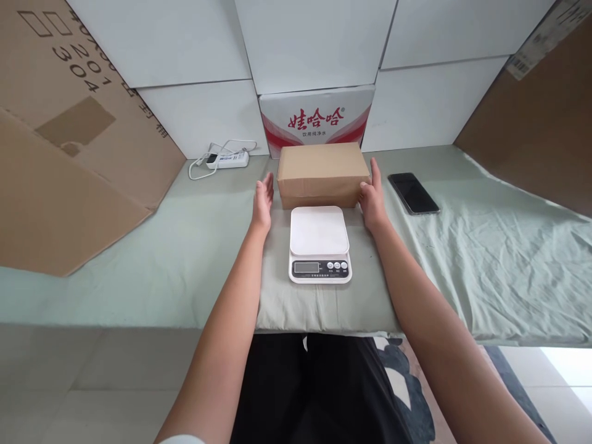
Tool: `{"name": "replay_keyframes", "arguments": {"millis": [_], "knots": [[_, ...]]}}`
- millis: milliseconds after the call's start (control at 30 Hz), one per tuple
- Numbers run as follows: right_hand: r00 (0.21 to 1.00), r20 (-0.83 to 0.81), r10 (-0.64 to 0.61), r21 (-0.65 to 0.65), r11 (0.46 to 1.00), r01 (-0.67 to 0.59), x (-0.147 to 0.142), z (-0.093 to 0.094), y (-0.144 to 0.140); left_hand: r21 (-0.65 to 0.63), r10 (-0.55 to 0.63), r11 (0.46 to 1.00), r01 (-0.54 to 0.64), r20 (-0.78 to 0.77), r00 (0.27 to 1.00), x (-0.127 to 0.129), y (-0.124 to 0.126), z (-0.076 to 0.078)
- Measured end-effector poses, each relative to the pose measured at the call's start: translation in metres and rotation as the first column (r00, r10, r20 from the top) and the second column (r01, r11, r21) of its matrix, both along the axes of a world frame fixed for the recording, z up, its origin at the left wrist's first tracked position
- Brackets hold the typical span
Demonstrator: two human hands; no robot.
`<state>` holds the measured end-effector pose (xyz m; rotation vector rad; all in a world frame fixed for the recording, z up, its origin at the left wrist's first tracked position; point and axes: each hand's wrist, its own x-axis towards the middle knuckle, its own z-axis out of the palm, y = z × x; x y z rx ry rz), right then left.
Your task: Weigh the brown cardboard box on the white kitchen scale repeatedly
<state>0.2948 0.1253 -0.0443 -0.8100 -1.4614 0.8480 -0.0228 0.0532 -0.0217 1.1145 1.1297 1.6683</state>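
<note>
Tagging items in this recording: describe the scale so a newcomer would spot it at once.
On the pale green cloth, find the brown box between the left hand and right hand. The white scale sits just in front of it, toward the cloth's near edge. Its square plate, small display and three round buttons set it apart from that box.

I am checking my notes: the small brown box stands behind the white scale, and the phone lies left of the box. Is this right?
Not quite: in the head view, the phone lies right of the small brown box. The box does stand behind the white scale.
</note>
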Motion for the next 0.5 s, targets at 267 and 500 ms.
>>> {"name": "replay_keyframes", "arguments": {"millis": [267,500], "knots": [[0.997,-0.075,0.029,-0.114,0.993,-0.037,-0.012,0.011,-0.021,0.019,-0.113,0.993,0.113,-0.046,0.993,0.015,0.0,-0.002],[0.996,-0.09,-0.017,-0.077,0.997,0.01,-0.026,0.029,-0.039,0.072,-0.057,0.995,0.067,-0.126,0.99,0.023,-0.004,0.005]]}}
